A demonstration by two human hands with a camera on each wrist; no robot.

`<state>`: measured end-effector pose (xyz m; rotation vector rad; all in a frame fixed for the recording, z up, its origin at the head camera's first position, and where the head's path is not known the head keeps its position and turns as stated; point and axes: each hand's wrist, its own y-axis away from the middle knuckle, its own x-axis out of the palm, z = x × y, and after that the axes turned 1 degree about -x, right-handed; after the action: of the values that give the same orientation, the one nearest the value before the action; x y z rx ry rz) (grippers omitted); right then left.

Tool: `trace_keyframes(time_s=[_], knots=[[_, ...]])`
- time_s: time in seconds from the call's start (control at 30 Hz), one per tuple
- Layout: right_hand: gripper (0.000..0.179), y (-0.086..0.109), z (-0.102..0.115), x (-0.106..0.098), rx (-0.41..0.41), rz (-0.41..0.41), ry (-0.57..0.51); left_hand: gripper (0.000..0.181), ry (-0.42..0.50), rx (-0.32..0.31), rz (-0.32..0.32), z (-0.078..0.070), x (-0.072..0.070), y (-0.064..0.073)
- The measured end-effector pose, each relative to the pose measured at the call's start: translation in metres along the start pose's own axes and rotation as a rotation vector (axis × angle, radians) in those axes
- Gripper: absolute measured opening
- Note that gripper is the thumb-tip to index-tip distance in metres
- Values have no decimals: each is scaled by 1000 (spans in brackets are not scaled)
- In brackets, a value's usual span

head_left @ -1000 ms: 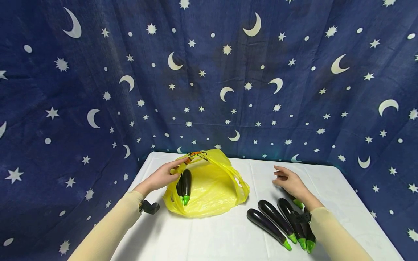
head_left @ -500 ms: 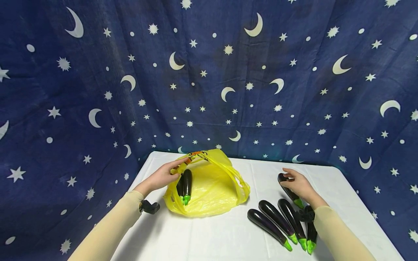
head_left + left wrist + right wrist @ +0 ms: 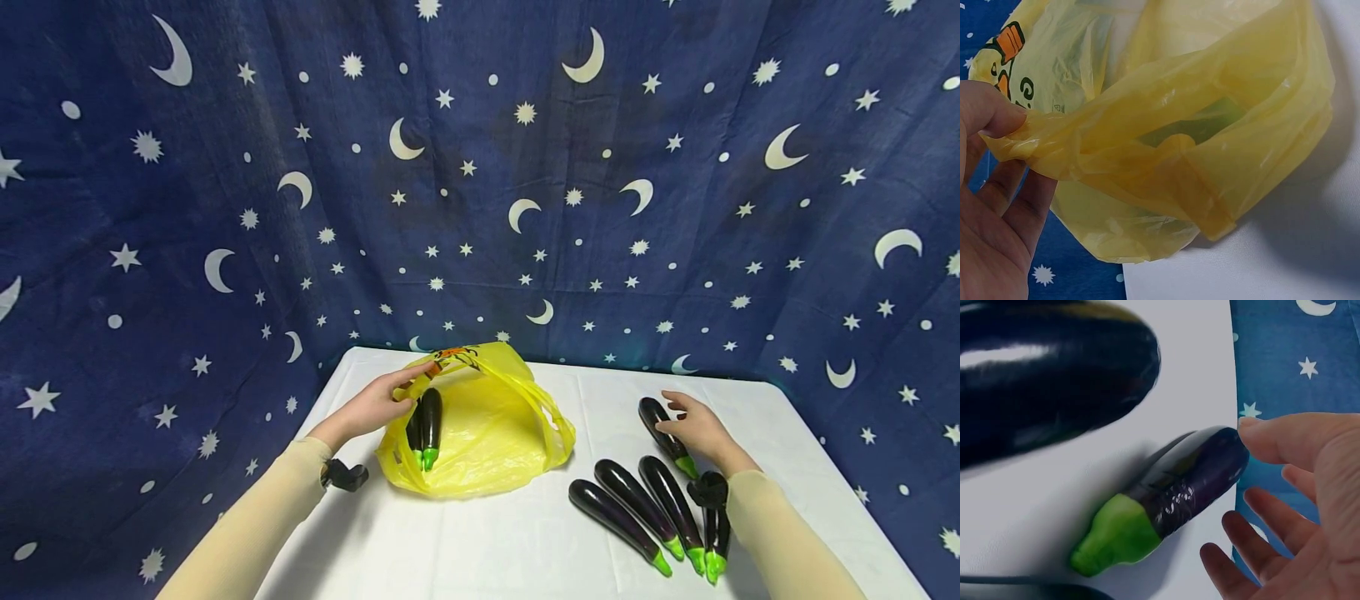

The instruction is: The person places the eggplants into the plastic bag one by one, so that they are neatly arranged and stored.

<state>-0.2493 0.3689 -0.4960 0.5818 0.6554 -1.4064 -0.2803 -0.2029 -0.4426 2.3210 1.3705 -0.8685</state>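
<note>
A yellow plastic bag (image 3: pixel 487 433) lies with its mouth facing me, and two eggplants (image 3: pixel 431 421) with green stems show inside its left part. My left hand (image 3: pixel 378 404) pinches the bag's rim between thumb and fingers; in the left wrist view the gathered plastic (image 3: pixel 1054 140) runs from the fingertips. Over to the right, my right hand (image 3: pixel 697 427) is at a single eggplant (image 3: pixel 667 437), its fingers spread and the thumb near the blunt end. In the right wrist view that eggplant (image 3: pixel 1191 478) lies on the cloth, with the fingers (image 3: pixel 1250 540) apart beside it.
Several more eggplants (image 3: pixel 618 525) lie fanned out in front of the right hand, stems toward me. They rest on a white-covered table (image 3: pixel 487 550). A dark blue curtain (image 3: pixel 480 208) with moons and stars hangs behind and at both sides.
My right hand has moved right and slightly toward me, from left of the single eggplant to its far right side, uncovering it. The left hand has stayed on the bag.
</note>
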Motion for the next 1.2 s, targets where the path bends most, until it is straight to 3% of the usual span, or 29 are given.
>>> trace_keyframes(time_s=[0.6, 1.2], knots=[[81, -5, -17, -3, 74, 85, -7, 70, 19, -11, 5, 2, 0, 0], [82, -2, -21, -18, 205, 206, -176, 70, 17, -9, 3, 2, 0, 0]])
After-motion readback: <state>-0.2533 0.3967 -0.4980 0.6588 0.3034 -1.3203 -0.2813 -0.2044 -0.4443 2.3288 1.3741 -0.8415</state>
